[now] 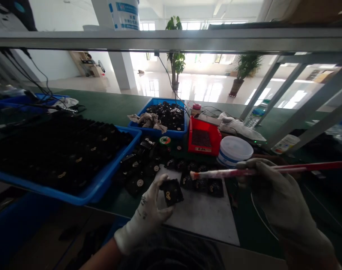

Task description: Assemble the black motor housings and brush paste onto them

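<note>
My left hand (145, 213), in a white dotted glove, is shut on a black square plastic part with brass contacts (172, 192) and lifts it above a white work board (200, 217). My right hand (283, 198), also gloved, grips a long red-handled brush (244, 171). Its pale, smeared tip points left, close to the black part but not touching it. Several similar black parts (201, 183) lie on the board's far edge and on the green bench beyond it. A white lidded tub (234, 151) stands just past my right hand.
A large blue tray of black parts (98, 168) fills the left side. Behind are a smaller blue tray with black parts and crumpled cloth (158, 116), a red bin (203, 137), and a water bottle (257, 114). A metal shelf rail (171, 40) crosses above the bench.
</note>
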Available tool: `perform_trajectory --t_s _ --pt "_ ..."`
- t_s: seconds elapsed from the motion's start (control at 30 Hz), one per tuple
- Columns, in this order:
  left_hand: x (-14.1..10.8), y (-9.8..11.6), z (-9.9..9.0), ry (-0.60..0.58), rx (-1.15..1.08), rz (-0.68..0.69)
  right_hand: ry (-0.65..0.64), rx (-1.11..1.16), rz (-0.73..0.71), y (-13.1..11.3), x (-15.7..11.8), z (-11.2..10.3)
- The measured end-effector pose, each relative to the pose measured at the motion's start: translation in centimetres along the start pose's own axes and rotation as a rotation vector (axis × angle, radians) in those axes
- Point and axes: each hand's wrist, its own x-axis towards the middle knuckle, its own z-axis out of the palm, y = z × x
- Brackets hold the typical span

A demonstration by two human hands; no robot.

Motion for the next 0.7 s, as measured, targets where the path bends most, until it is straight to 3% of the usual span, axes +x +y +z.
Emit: perform_trajectory --t_s 0.1,0.2,0.43,0.57,0.63,0.7 --pt "0.2 0.5 0.1 0.024 0.021 0.049 -0.190 -0.123 -0.091 0.0 -4.1 2.7" --pt "0.1 0.5 0.2 0.033 0.068 0.115 -0.260 -0.240 -0.259 0.2 -6.1 4.0" --pt "-0.3 0.5 0.4 0.059 0.092 0.199 -0.431 -0.511 -0.572 -0.5 -7.0 5.4" --pt "-0.3 1.0 0.1 0.036 0.065 0.178 -0.635 -0.625 -0.694 -0.8 -7.2 5.4" --pt "-0.3 1.1 -0.3 0.011 0.019 0.150 -0.750 -0.630 -0.713 -0.7 -7.3 5.2" --pt "-0.2 1.0 -0.7 -0.032 -0.049 0.111 -0.778 -0.587 -0.680 -0.8 -7.6 5.1"
